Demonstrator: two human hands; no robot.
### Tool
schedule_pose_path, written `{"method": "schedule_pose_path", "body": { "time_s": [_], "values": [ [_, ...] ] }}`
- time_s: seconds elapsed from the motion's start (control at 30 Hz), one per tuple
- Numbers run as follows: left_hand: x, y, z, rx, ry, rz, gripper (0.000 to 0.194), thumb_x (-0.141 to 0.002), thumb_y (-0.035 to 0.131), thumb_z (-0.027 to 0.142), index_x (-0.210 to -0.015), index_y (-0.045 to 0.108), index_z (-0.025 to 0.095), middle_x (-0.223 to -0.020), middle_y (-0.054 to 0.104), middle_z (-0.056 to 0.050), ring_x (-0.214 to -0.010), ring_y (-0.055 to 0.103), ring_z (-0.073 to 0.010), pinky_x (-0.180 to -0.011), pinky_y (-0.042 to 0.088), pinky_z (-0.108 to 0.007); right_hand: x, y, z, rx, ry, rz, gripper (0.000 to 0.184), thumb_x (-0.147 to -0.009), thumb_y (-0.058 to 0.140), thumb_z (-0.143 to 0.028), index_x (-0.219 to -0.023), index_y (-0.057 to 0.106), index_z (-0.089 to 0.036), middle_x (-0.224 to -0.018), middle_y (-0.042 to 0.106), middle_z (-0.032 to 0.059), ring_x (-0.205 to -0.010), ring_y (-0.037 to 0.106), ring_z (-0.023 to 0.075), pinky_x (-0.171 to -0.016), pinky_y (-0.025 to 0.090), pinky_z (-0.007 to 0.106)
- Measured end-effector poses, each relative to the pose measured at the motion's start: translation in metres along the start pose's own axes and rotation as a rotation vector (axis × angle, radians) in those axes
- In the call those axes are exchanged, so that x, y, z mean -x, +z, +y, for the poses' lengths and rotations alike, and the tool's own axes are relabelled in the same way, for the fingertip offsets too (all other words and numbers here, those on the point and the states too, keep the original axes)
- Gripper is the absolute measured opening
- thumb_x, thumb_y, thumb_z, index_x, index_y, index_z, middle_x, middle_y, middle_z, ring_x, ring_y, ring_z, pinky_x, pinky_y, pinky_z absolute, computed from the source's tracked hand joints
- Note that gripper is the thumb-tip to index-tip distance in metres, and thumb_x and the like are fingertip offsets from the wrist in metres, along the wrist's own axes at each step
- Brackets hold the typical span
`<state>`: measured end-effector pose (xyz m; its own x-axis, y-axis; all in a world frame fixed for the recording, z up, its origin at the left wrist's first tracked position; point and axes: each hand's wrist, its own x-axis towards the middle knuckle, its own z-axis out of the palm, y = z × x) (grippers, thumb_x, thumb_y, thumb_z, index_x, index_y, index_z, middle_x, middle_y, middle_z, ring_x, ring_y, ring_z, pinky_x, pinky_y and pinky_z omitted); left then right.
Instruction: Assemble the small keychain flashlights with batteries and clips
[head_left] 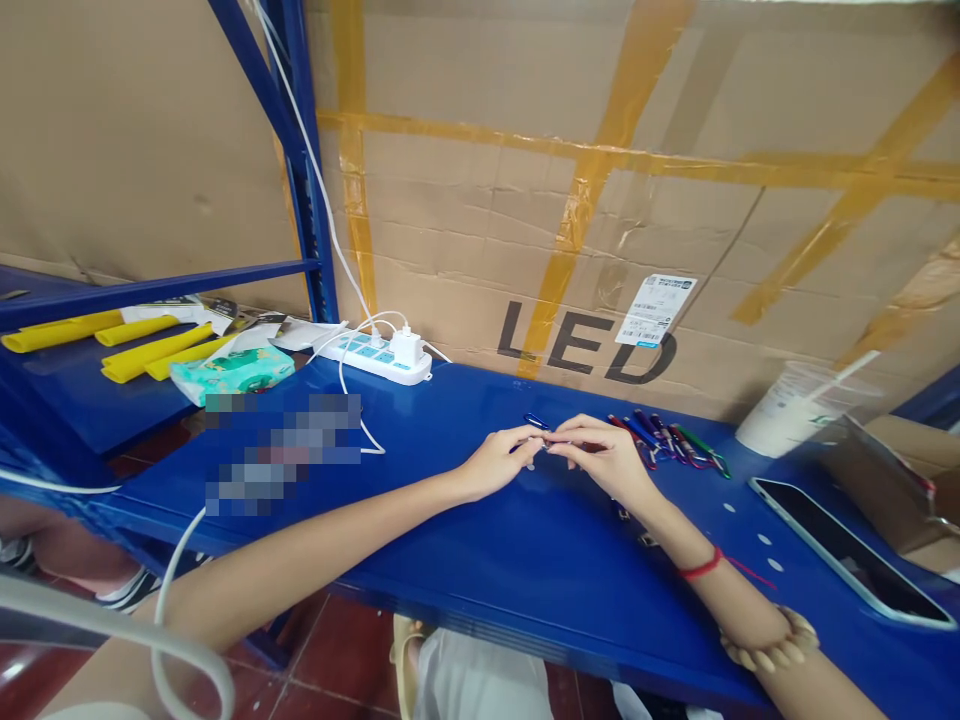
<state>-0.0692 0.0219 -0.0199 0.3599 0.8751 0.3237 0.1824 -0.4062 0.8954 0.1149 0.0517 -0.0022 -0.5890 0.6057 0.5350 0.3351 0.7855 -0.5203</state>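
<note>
Both hands meet over the middle of the blue shelf top (480, 560). My left hand (499, 462) pinches a small blue carabiner clip (535, 421) from the left. From the right, my right hand (604, 455) closes its fingertips on the same clip. A red string and a bead bracelet are on the right wrist. Just right of the hands lies a pile of several coloured carabiner clips (667, 438), blue, red and green.
A white power strip (379, 357) with a plugged charger and cables sits at the back left. A tissue pack (232, 373) and yellow rolls (146, 352) lie far left. A plastic cup with straw (795, 410), a phone (851, 552) and a cardboard box (900, 480) stand right. Cardboard walls the back.
</note>
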Motion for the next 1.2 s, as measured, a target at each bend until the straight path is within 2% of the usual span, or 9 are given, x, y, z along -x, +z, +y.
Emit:
{"method": "schedule_pose_path", "body": {
  "time_s": [0.17,0.4,0.57,0.73,0.83,0.9,0.97,1.1,1.2],
  "values": [
    [0.002,0.001,-0.001,-0.059,0.030,-0.093,0.032,-0.086,0.039,0.036,-0.091,0.060,0.011,-0.073,0.052,-0.002,-0.065,0.045,-0.0092,-0.064,0.037,-0.021,0.003,-0.005,-0.003,0.044,-0.021,-0.043,0.062,-0.088,0.043,-0.061,-0.084,0.066,-0.004,-0.089,0.046,0.0073,-0.066,0.044,-0.0074,-0.058,0.044,-0.003],
    [0.005,0.001,0.004,-0.198,0.076,-0.139,0.028,-0.088,0.036,0.032,-0.096,0.057,0.014,-0.067,0.050,0.000,-0.059,0.044,-0.0090,-0.058,0.036,-0.019,0.005,-0.008,-0.002,0.073,0.234,-0.086,0.076,-0.077,0.044,-0.076,-0.080,0.066,-0.003,-0.089,0.046,0.0079,-0.067,0.042,-0.0053,-0.058,0.040,0.000],
    [0.010,0.003,0.006,-0.336,0.116,-0.096,0.027,-0.089,0.035,0.026,-0.096,0.058,0.015,-0.067,0.055,-0.002,-0.055,0.048,-0.0110,-0.059,0.040,-0.021,0.006,-0.004,0.007,0.089,0.307,-0.066,0.079,-0.071,0.047,-0.080,-0.080,0.066,-0.003,-0.088,0.046,0.0071,-0.064,0.040,-0.0064,-0.056,0.035,0.000],
    [0.013,0.003,0.009,-0.415,0.062,-0.066,0.029,-0.088,0.035,0.024,-0.099,0.059,0.013,-0.083,0.063,-0.008,-0.064,0.058,-0.0158,-0.066,0.044,-0.026,0.007,0.003,0.009,0.095,0.357,-0.082,0.081,-0.071,0.045,-0.081,-0.082,0.065,-0.003,-0.085,0.046,0.0056,-0.057,0.036,-0.0080,-0.049,0.028,0.001],
    [0.012,0.002,0.008,-0.423,0.041,-0.063,0.032,-0.088,0.036,0.025,-0.109,0.058,0.015,-0.103,0.063,-0.010,-0.079,0.061,-0.0187,-0.075,0.045,-0.028,0.006,0.005,0.009,0.084,0.396,-0.097,0.079,-0.072,0.046,-0.079,-0.084,0.065,-0.003,-0.085,0.046,0.0053,-0.054,0.034,-0.0088,-0.046,0.022,0.001],
    [0.010,0.002,0.008,-0.407,0.037,-0.045,0.036,-0.088,0.037,0.026,-0.118,0.053,0.017,-0.107,0.062,-0.009,-0.088,0.060,-0.0193,-0.080,0.044,-0.029,0.005,0.005,0.009,0.067,0.426,-0.098,0.077,-0.073,0.047,-0.076,-0.086,0.064,-0.003,-0.087,0.046,0.0054,-0.055,0.035,-0.0089,-0.047,0.022,0.001],
    [0.009,0.001,0.007,-0.400,0.033,-0.024,0.038,-0.088,0.036,0.028,-0.121,0.051,0.016,-0.101,0.064,-0.008,-0.087,0.059,-0.0189,-0.079,0.043,-0.029,0.004,0.004,0.009,0.035,0.445,-0.083,0.077,-0.072,0.048,-0.076,-0.088,0.063,-0.002,-0.089,0.047,0.0056,-0.056,0.037,-0.0085,-0.048,0.025,0.000],
    [0.005,0.001,0.008,-0.394,0.030,-0.013,0.033,-0.089,0.034,0.032,-0.107,0.057,0.018,-0.088,0.064,-0.004,-0.073,0.057,-0.0148,-0.069,0.043,-0.024,0.000,0.003,0.003,-0.052,0.416,-0.047,0.083,-0.068,0.049,-0.079,-0.088,0.062,0.000,-0.090,0.047,0.0066,-0.055,0.040,-0.0066,-0.048,0.031,0.000],
    [0.005,0.001,0.010,-0.385,0.020,-0.002,0.029,-0.089,0.034,0.034,-0.102,0.056,0.019,-0.080,0.061,-0.001,-0.070,0.056,-0.0128,-0.071,0.042,-0.023,-0.004,-0.002,-0.003,-0.100,0.365,-0.039,0.081,-0.069,0.049,-0.077,-0.089,0.062,0.001,-0.090,0.047,0.0070,-0.055,0.042,-0.0060,-0.049,0.033,0.000]
  ]
}}
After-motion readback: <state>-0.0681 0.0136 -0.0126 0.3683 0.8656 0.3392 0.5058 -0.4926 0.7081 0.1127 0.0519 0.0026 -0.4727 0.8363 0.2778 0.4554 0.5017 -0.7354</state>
